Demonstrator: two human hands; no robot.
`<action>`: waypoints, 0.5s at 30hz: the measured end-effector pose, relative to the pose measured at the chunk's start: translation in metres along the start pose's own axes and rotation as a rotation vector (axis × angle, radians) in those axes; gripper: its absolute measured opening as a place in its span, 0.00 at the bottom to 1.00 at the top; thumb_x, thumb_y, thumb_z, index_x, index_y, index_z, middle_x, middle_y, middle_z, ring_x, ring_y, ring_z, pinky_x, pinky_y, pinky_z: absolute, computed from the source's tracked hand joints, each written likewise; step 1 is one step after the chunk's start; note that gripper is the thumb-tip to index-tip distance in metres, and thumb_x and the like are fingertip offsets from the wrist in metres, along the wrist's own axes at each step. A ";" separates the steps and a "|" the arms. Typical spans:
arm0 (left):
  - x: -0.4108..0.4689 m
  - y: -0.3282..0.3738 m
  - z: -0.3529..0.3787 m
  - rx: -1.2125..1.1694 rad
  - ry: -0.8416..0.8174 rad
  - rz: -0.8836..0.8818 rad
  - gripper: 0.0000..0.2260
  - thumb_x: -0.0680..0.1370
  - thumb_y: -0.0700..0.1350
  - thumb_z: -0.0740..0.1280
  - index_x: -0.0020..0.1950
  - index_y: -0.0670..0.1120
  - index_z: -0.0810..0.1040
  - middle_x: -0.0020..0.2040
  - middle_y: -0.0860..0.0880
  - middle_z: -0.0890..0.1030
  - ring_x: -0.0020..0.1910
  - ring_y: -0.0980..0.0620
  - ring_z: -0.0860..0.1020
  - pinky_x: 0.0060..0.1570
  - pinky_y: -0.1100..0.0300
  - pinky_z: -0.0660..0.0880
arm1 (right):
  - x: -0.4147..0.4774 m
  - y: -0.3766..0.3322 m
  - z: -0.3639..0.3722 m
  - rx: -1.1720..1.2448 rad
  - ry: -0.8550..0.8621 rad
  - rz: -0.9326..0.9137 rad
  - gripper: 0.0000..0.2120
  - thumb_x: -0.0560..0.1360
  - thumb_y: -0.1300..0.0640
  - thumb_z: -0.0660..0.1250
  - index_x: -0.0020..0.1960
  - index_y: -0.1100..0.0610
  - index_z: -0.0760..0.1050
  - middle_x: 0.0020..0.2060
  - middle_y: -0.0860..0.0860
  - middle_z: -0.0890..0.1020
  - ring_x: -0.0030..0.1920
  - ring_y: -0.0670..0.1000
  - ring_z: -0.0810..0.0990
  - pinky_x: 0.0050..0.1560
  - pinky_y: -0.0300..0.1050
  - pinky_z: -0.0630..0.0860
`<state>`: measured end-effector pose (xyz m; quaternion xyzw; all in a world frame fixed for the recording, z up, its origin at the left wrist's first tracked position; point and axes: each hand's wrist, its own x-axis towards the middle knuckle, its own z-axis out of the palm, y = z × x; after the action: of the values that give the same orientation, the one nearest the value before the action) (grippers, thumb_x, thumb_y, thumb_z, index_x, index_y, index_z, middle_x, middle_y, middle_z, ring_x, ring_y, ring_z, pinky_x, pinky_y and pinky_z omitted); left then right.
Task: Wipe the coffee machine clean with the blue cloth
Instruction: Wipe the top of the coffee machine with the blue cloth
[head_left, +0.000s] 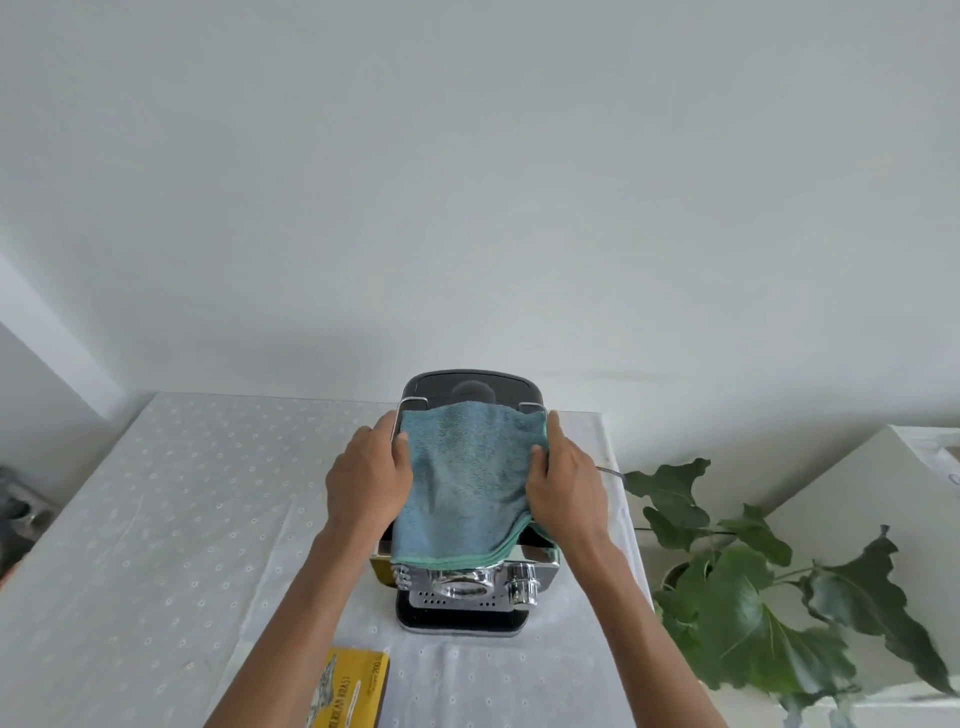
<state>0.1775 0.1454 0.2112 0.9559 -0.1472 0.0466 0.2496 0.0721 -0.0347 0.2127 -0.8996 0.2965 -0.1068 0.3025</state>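
A blue terry cloth (467, 483) with a green hem lies spread over the top of the chrome and black coffee machine (470, 590), its near edge hanging over the front. The left hand (366, 470) grips the cloth's left edge, thumb on top and fingers (384, 426) curled down the machine's side. The right hand (569, 480) grips the right edge the same way. The machine stands on a desk (156, 519) covered in white dotted fabric, near a yellow packet (353, 691). A green leafy plant (753, 613) stands to the right.
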 end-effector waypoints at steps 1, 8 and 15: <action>-0.001 0.001 0.004 0.001 0.003 0.005 0.17 0.83 0.49 0.56 0.71 0.49 0.70 0.47 0.45 0.80 0.46 0.42 0.79 0.41 0.53 0.73 | 0.001 0.001 0.000 0.006 0.000 -0.009 0.26 0.85 0.55 0.54 0.83 0.54 0.54 0.55 0.55 0.82 0.53 0.57 0.80 0.44 0.49 0.72; -0.001 0.005 0.006 -0.166 0.014 -0.034 0.20 0.80 0.50 0.63 0.72 0.51 0.72 0.35 0.46 0.80 0.41 0.42 0.81 0.41 0.54 0.77 | 0.002 0.001 0.003 0.076 0.006 0.018 0.29 0.84 0.56 0.58 0.83 0.52 0.54 0.32 0.49 0.74 0.36 0.54 0.75 0.34 0.48 0.69; 0.004 0.011 0.001 -0.252 0.047 -0.011 0.19 0.78 0.49 0.66 0.68 0.46 0.77 0.40 0.46 0.84 0.40 0.44 0.82 0.42 0.55 0.79 | 0.008 -0.008 0.004 0.085 0.070 0.092 0.28 0.81 0.59 0.62 0.80 0.52 0.63 0.33 0.50 0.79 0.37 0.55 0.80 0.36 0.48 0.74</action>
<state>0.1779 0.1352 0.2163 0.9165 -0.1408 0.0487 0.3712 0.0835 -0.0324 0.2145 -0.8672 0.3428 -0.1366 0.3344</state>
